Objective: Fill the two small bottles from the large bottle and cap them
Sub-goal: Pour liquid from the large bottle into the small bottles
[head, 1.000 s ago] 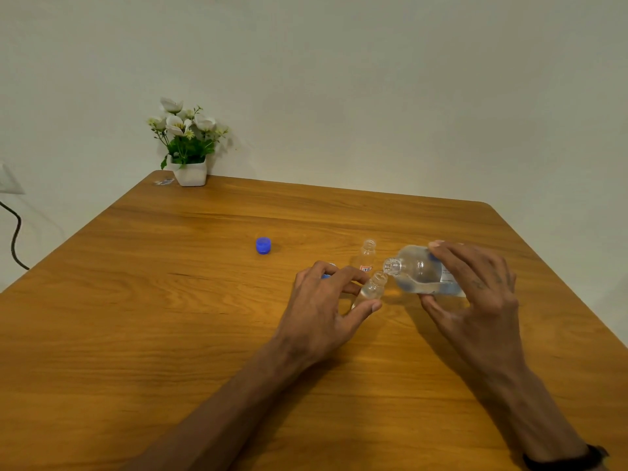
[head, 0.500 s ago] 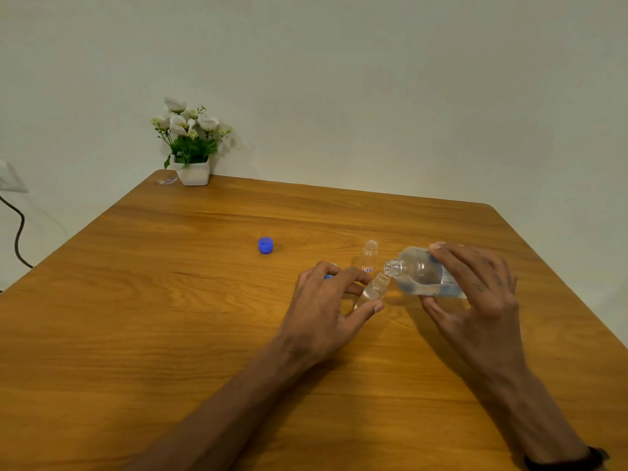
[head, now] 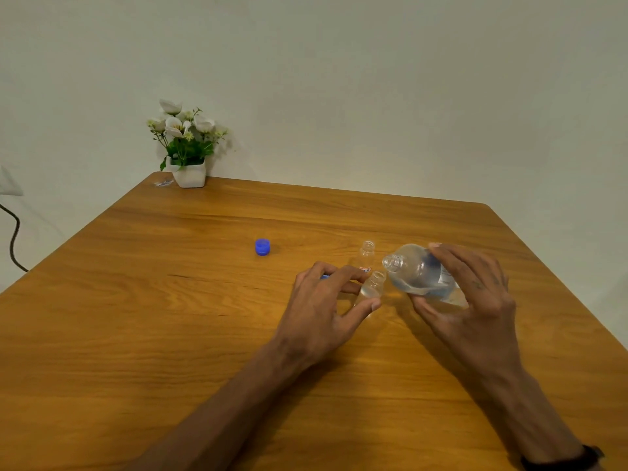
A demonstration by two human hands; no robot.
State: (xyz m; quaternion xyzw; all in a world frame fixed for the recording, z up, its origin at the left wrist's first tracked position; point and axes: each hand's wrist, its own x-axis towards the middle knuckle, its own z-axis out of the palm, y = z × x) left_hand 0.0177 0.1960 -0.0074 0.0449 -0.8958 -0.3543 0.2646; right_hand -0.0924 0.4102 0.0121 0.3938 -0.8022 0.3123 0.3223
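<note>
A plain pale wall backs your wooden table (head: 170, 334), its grain warm and smooth. Your left hand (head: 323, 311) pinches the near small bottle (head: 373, 286) between thumb and fingers, steadying it, I judge, so the narrow mouth stays under the pour. Your right hand (head: 472, 300) grips the large bottle (head: 419, 273) tipped sideways, its threaded neck just above and beside that mouth. Both are clear, thin plastic, uncapped. The second small bottle (head: 367, 254) stands upright just behind, open too. A ribbed blue cap (head: 262, 247) sits well apart to the left; another blue bit peeks from behind your left fingers. A potted flower arrangement (head: 185, 147) occupies the far corner.
</note>
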